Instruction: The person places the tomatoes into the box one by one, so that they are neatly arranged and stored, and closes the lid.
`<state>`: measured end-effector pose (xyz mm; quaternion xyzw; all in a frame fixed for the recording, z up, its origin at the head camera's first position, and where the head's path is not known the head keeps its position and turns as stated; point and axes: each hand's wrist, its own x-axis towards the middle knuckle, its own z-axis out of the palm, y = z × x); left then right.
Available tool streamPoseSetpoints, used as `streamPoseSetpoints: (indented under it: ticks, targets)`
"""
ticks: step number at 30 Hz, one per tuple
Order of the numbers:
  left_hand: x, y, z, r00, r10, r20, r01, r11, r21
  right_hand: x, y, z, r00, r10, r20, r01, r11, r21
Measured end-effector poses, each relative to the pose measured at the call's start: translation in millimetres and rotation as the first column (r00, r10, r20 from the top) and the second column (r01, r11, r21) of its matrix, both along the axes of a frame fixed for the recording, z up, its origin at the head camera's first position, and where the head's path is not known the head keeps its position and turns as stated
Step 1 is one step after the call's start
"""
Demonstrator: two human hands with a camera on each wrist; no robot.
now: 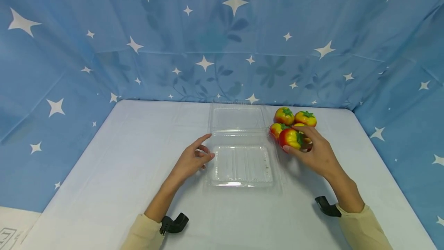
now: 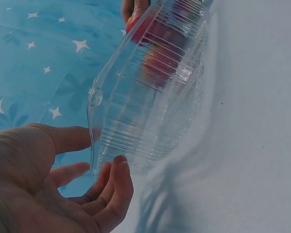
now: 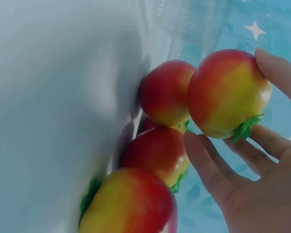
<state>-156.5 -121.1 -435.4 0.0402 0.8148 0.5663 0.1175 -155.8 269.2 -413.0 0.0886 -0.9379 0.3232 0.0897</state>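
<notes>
A clear plastic clamshell box lies with its lid folded back on the table. At its left edge is my left hand, fingers loosely bent, thumb and forefinger at the rim; the left wrist view shows the fingertips close against the box wall. My right hand holds a red and yellow persimmon with a green leafy top, pinched between thumb and fingers. In the right wrist view this persimmon is raised beside several others, such as one persimmon on the table.
More persimmons are grouped right of the lid, near the table's back edge. A blue curtain with white stars surrounds the white table. Black camera mounts sit on both wrists.
</notes>
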Motion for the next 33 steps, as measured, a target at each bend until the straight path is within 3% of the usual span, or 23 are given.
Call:
streamPoseSetpoints:
  ticks: [14, 24, 33]
  targets:
    - [-3.5, -2, -1.1, 1.000, -0.011, 0.024, 0.009, 0.999, 0.053, -0.1, -11, 9.6, 0.990, 0.054, 0.132, -0.030, 0.983, -0.182]
    - [-1.1, -2, -0.1, 0.997, 0.005, 0.081, -0.014, 0.994, 0.109, -2.3, -17, 3.0, 0.983, 0.167, 0.077, -0.133, 0.935, -0.328]
    - [-3.0, -4, -0.6, 0.996, -0.022, 0.081, 0.009, 0.988, 0.152, -7.5, -27, 3.8, 0.977, 0.204, 0.057, -0.167, 0.907, -0.388]
